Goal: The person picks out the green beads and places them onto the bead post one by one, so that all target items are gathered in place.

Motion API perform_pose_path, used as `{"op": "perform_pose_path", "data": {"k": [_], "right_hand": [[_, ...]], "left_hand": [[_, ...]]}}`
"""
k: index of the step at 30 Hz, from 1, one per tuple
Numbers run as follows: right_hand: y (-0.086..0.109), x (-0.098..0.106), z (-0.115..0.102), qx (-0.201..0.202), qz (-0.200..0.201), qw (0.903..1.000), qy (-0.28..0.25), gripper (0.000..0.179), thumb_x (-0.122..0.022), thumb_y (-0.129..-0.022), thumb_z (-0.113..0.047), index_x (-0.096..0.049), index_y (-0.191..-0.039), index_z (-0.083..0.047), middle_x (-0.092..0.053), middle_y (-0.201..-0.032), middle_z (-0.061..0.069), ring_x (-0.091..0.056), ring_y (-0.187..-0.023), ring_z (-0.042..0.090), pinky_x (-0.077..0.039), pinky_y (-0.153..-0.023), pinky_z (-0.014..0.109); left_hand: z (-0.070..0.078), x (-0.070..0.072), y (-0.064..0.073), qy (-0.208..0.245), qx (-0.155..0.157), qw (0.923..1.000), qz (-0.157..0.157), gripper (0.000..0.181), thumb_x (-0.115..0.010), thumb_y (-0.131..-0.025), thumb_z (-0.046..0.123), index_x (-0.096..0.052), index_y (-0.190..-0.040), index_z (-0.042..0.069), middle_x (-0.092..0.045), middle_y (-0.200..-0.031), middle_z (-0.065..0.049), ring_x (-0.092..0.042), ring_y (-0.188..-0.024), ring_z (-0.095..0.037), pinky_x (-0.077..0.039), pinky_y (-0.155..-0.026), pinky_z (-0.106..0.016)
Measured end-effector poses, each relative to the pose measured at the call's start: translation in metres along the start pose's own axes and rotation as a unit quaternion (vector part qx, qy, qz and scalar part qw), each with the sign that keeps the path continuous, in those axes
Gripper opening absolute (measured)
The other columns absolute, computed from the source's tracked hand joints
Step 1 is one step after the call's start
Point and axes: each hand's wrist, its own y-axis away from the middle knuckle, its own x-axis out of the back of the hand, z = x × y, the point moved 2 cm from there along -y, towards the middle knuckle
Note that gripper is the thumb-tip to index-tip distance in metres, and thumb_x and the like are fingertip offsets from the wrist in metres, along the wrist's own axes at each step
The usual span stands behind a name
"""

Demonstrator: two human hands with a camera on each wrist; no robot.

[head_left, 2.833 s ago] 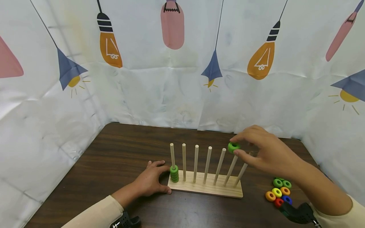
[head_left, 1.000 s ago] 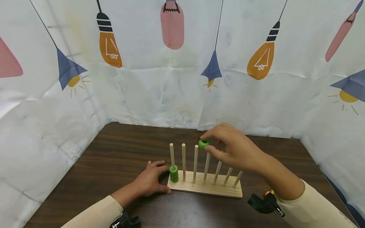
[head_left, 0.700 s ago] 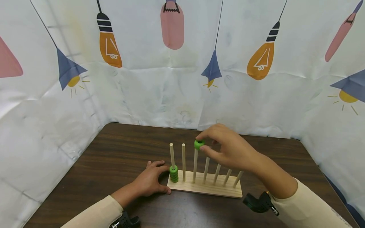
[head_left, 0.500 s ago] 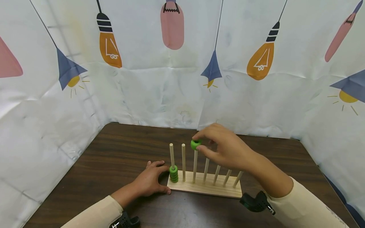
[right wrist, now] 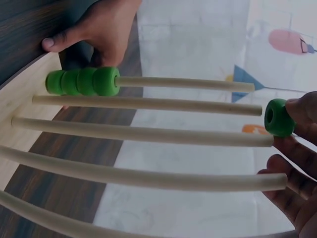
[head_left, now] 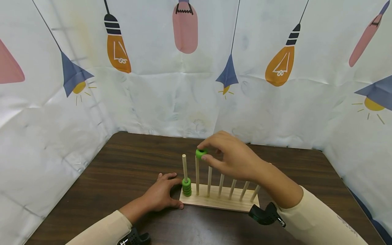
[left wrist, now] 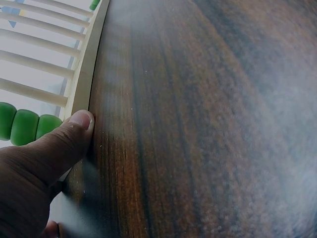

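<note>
A wooden peg stand with a row of upright pegs stands on the dark table. At its left end, my left hand holds the base, thumb on the front edge; the left wrist view shows the thumb against the wood. Several green beads are stacked on the leftmost peg. My right hand pinches another green bead between thumb and fingers, over the second peg from the left. In the right wrist view this bead sits just off that peg's tip, its hole facing the peg.
The other pegs rise close together beneath the right hand. Dark wood-grain table surrounds the stand. A white printed sheet hangs behind the table. The right forearm and sleeve cover the table's right front part.
My right hand has carried the green bead leftward along the peg tops, from the right end to the second peg. The loose coloured beads at right are now hidden. The left hand stays still.
</note>
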Motion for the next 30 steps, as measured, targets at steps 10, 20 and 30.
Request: {"op": "perform_pose_path", "data": {"k": [10,20,30], "right_hand": [[-0.011,-0.008,-0.003,0.015,-0.011,0.9998,-0.007,0.023,-0.072,-0.099,-0.022,-0.072,-0.120,-0.015,-0.067,-0.115,-0.008,-0.058,-0.110,0.011,-0.052,-0.089,0.033],[-0.020,-0.015,-0.009,0.016,-0.021,0.9996,-0.011,0.024,-0.070,-0.100,-0.023,-0.070,-0.123,-0.016,-0.066,-0.118,-0.008,-0.057,-0.113,0.011,-0.050,-0.095,0.035],[-0.030,-0.022,-0.015,0.013,-0.031,0.9994,-0.014,0.023,-0.070,-0.100,-0.024,-0.071,-0.122,-0.015,-0.066,-0.116,-0.006,-0.058,-0.115,0.015,-0.050,-0.095,0.035]], "left_hand": [[0.000,0.000,0.001,0.003,0.000,1.0000,0.000,0.074,-0.095,-0.069,0.046,-0.068,-0.130,0.015,-0.049,-0.147,-0.025,-0.038,-0.142,-0.045,-0.016,-0.114,-0.073],[-0.001,0.000,0.001,0.006,0.002,1.0000,-0.001,0.073,-0.094,-0.069,0.046,-0.068,-0.131,0.016,-0.048,-0.148,-0.025,-0.037,-0.142,-0.046,-0.016,-0.114,-0.074],[0.000,0.001,0.001,0.010,-0.005,0.9999,-0.001,0.071,-0.095,-0.070,0.044,-0.068,-0.130,0.016,-0.049,-0.147,-0.025,-0.037,-0.142,-0.045,-0.015,-0.114,-0.074]]}}
